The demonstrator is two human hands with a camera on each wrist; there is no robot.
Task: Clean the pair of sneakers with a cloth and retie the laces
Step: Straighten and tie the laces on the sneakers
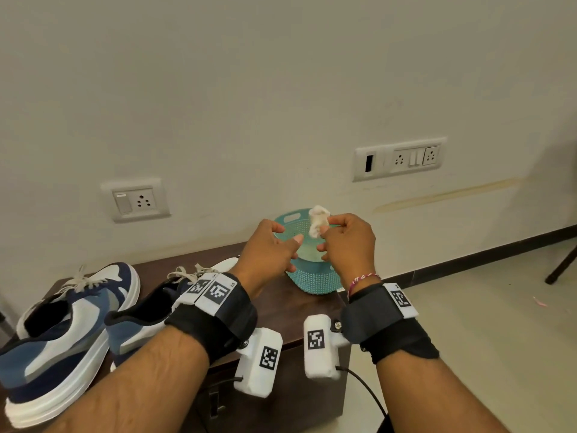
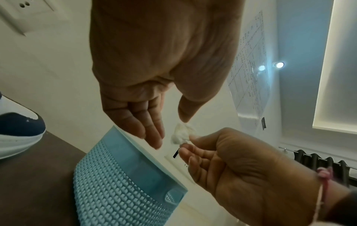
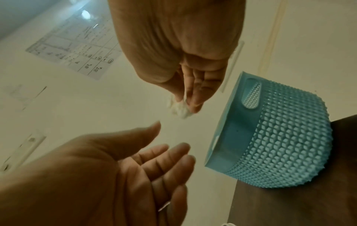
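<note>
Pinching a small crumpled white cloth (image 1: 318,225) between thumb and fingertips, the right hand (image 1: 348,242) hangs just right of centre in the head view, above the rim of a teal perforated basket (image 1: 315,278). The wad stands up out of the pinch, over the basket's mouth. The left hand (image 1: 270,248) sits just beside it at frame centre, fingers loosely spread and relaxed, gripping nothing; its thumb points toward the cloth without touching it (the left wrist view shows a thin gap between thumb tip and wad).

In the right wrist view the left hand fills the lower left with its palm turned up and fingers apart, while the right hand's fingers (image 3: 195,97) close on the cloth near the middle of the frame and the basket lies at the right.

The basket stands on a dark brown table (image 1: 274,304), at its far end close to the wall. Two blue and white sneakers fill the lower left of the head view, side by side on that table: the left sneaker (image 1: 68,326) shows whole, the right sneaker (image 1: 146,320) is partly hidden behind the left forearm. Pale laces (image 1: 79,281) lie loose over both tongues; whether they are knotted I cannot tell.

Two socket plates (image 1: 135,200) are set in the wall behind.
</note>
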